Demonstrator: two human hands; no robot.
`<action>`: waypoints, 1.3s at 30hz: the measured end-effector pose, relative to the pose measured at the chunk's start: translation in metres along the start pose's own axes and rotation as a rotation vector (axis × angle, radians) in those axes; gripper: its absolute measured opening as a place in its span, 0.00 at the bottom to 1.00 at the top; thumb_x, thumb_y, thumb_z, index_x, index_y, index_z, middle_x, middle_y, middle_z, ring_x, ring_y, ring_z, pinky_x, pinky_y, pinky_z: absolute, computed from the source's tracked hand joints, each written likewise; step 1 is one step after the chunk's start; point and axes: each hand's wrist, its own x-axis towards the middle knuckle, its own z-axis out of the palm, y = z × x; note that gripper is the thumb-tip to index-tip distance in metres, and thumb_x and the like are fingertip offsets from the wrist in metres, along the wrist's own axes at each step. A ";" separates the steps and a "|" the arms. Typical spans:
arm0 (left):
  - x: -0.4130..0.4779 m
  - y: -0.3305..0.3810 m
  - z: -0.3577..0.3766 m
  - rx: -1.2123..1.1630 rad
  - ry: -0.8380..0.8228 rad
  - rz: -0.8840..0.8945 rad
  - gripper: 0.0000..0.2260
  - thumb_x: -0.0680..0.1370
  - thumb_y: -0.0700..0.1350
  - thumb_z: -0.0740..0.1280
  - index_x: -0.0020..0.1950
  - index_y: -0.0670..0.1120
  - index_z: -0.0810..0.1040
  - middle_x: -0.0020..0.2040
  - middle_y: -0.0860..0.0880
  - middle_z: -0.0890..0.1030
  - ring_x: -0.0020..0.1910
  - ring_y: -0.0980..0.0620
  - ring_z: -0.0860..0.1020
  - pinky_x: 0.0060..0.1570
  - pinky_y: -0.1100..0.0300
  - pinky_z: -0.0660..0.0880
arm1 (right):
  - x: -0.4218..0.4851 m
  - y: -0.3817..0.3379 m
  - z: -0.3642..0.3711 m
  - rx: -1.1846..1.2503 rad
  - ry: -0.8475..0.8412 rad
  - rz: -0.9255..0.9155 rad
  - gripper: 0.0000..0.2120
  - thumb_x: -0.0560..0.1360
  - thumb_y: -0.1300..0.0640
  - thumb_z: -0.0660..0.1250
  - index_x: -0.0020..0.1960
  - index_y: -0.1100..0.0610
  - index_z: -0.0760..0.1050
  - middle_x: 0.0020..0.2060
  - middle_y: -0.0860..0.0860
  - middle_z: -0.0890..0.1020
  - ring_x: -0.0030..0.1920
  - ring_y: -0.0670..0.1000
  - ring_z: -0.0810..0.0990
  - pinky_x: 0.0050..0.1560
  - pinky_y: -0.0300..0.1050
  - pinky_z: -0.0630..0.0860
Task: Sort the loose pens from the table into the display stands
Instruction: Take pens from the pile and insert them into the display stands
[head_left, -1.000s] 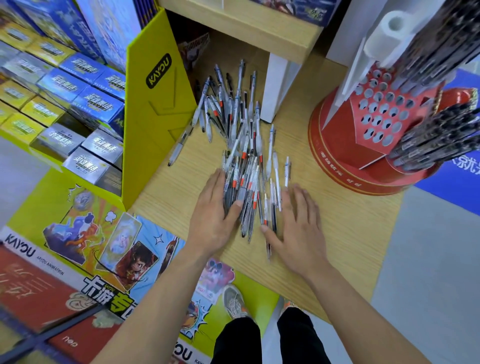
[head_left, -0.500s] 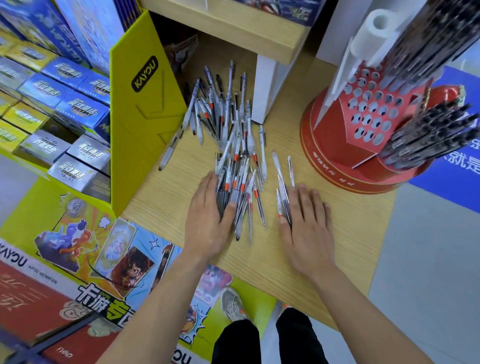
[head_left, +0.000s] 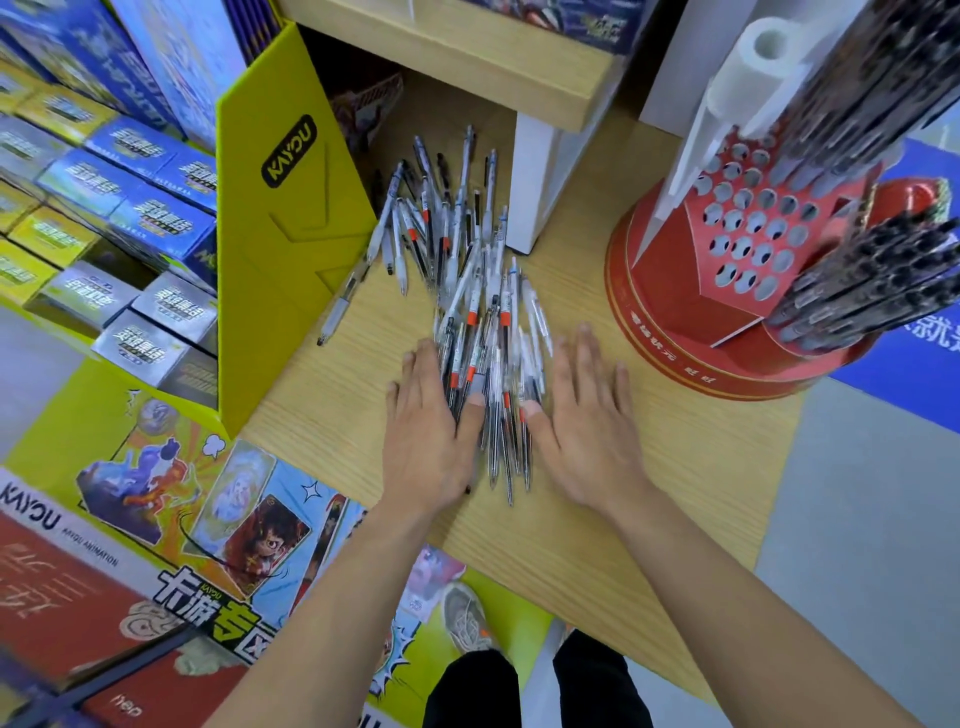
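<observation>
A heap of loose clear pens (head_left: 470, 291) with red and black parts lies on the wooden table (head_left: 649, 467). My left hand (head_left: 428, 436) lies flat against the heap's left side, thumb on the pens. On the right side my right hand (head_left: 587, 431) lies flat with straight fingers, thumb touching the pens. Both hands bracket the near end of the heap. The red display stand (head_left: 691, 322) stands at the right, with a panel of round holes (head_left: 748, 234) and black pens (head_left: 878, 280) sticking out of it.
A yellow cardboard display wall (head_left: 280, 244) borders the table on the left, with boxed cards (head_left: 104, 208) beyond it. A wooden shelf (head_left: 457, 57) on a white post (head_left: 535, 182) overhangs the far end of the heap. My shoes show below the table edge.
My right hand has slid left, pushing stray pens back against the heap. The gap between my hands has narrowed and the pens sit more tightly bunched.
</observation>
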 end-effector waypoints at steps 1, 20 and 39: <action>0.000 0.003 0.002 0.005 0.005 0.000 0.33 0.85 0.60 0.50 0.83 0.42 0.46 0.84 0.46 0.50 0.82 0.50 0.46 0.79 0.52 0.41 | 0.000 0.000 0.001 -0.018 -0.014 0.017 0.36 0.82 0.37 0.37 0.82 0.57 0.34 0.80 0.55 0.35 0.80 0.54 0.35 0.80 0.60 0.38; 0.005 0.014 0.003 -0.017 0.036 -0.025 0.31 0.84 0.59 0.54 0.82 0.43 0.53 0.79 0.45 0.65 0.69 0.43 0.64 0.66 0.60 0.56 | 0.009 -0.013 0.006 -0.080 -0.101 -0.220 0.35 0.82 0.37 0.36 0.80 0.55 0.29 0.80 0.49 0.35 0.79 0.51 0.32 0.79 0.59 0.34; 0.022 0.025 -0.012 -0.196 0.001 -0.127 0.43 0.78 0.57 0.71 0.83 0.42 0.51 0.79 0.44 0.65 0.77 0.47 0.64 0.70 0.57 0.63 | 0.010 -0.005 0.000 -0.076 -0.113 -0.288 0.42 0.78 0.28 0.37 0.81 0.54 0.34 0.82 0.48 0.40 0.79 0.50 0.31 0.78 0.59 0.32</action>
